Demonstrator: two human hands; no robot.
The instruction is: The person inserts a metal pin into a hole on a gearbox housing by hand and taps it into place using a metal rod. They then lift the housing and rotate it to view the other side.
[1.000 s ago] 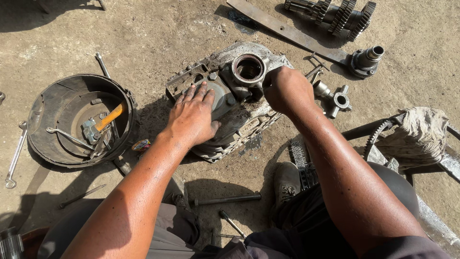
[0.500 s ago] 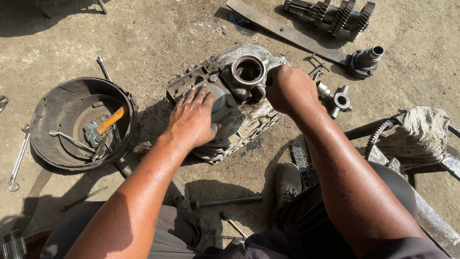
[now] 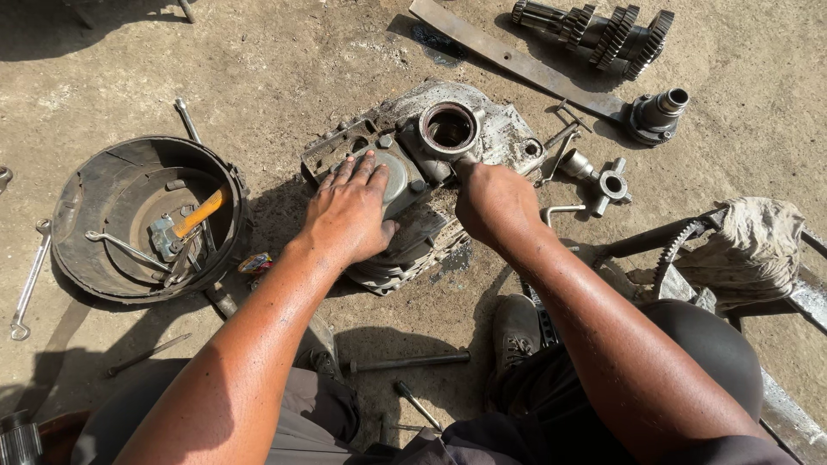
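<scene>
Cast metal gearbox housing (image 3: 431, 172) lies flat on the dirt ground (image 3: 258, 60), centre of view, just in front of the person's knees. Left hand (image 3: 349, 211) rests palm-down on its flat cover face, fingers slightly spread and extended, pressing rather than gripping. Right hand (image 3: 495, 202) is curled at the housing's right side just below the round bearing bore (image 3: 449, 128); fingers are tucked under and hidden, so cannot tell whether they clamp an edge or a small tool.

Handling judgement: housing looks heavy, rigid, greasy and gritty, likely slippery on the machined faces. Not fragile, but edges and bolt lugs are sharp. Best hold seems two-handed at the outer rim or lugs, not at the bore.

Packages and labels: only a small crumpled wrapper (image 3: 256, 263), red-yellow-blue, on the ground between the housing and the round black drum (image 3: 95, 185). No signs visible.

Nearby: orange-handled hammer (image 3: 185, 226) inside the drum, spanner (image 3: 30, 280) at left, gear shaft (image 3: 603, 30) at top right, dirty rag (image 3: 754, 245) at right.
</scene>
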